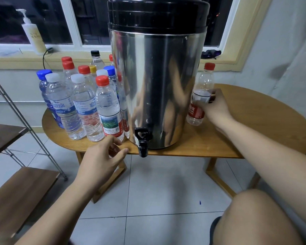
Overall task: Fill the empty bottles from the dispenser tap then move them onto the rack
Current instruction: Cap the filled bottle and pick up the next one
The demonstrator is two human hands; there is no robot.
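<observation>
A red-capped bottle (201,92) is gripped by the right hand (215,106) on the table (254,117) just right of the dispenser (157,85), while the left hand (102,156) is held loosely open at the front edge by the tap (142,140).

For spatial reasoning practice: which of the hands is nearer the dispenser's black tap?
Left. The left hand is just left of the tap; the right hand grips a red-capped bottle right of the dispenser.

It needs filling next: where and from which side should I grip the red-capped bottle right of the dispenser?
Round its labelled middle, from the right, as the right hand does: the bottle stands roughly upright and the dispenser blocks its left side.
</observation>
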